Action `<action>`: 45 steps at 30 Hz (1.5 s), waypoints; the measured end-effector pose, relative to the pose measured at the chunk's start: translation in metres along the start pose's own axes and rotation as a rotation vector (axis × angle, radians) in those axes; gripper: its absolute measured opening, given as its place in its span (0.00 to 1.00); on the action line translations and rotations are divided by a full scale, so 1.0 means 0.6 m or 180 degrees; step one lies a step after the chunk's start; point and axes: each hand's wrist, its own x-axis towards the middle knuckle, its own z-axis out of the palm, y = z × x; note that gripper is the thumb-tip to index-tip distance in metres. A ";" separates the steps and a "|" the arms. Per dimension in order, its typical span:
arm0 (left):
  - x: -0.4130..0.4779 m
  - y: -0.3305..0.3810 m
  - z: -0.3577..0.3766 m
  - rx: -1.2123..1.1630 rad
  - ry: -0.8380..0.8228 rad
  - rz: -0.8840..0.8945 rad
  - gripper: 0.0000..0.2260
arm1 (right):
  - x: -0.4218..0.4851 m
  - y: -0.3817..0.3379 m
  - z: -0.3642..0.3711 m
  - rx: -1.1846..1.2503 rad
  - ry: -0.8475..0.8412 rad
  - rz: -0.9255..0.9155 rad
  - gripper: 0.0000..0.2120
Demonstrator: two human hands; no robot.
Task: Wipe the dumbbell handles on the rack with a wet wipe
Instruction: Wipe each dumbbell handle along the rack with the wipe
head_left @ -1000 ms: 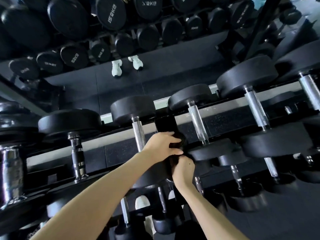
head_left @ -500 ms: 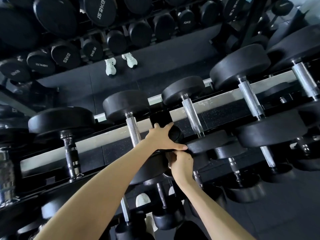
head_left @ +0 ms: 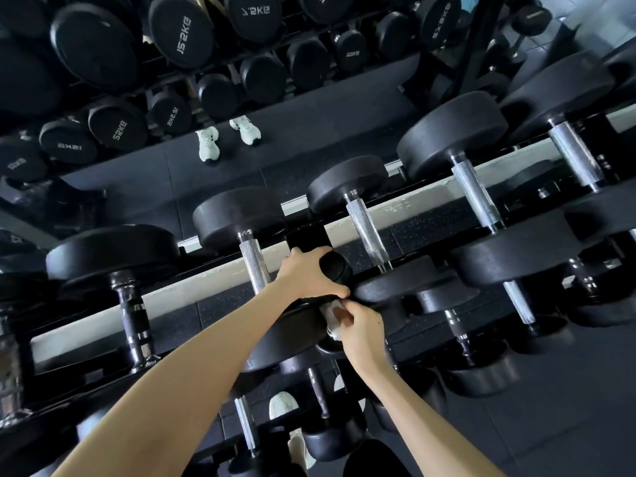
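Head view: left hand spread, clamped over small round black rubber dumbbell head at rack's middle front rail. Right hand just below, pinching crumpled white wet wipe around that dumbbell's handle, mostly hidden. Handle axis seems to run toward viewer; right hand nearer.

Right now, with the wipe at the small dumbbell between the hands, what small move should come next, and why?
Probably twist the wet wipe around that handle: the right hand pinches it there while the left hand steadies the small dumbbell by its head. The handle itself is hidden.
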 end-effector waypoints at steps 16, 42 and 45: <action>-0.055 0.030 -0.016 0.0552 0.0244 -0.0094 0.46 | -0.048 0.019 -0.048 0.0219 0.0213 -0.0123 0.10; -0.025 0.035 -0.027 -0.0528 -0.0224 -0.0630 0.42 | -0.012 0.028 -0.032 0.1057 -0.1249 0.0900 0.17; -0.028 0.038 -0.030 -0.0620 -0.0327 -0.0620 0.43 | -0.005 0.031 -0.030 0.1253 -0.1562 0.1130 0.19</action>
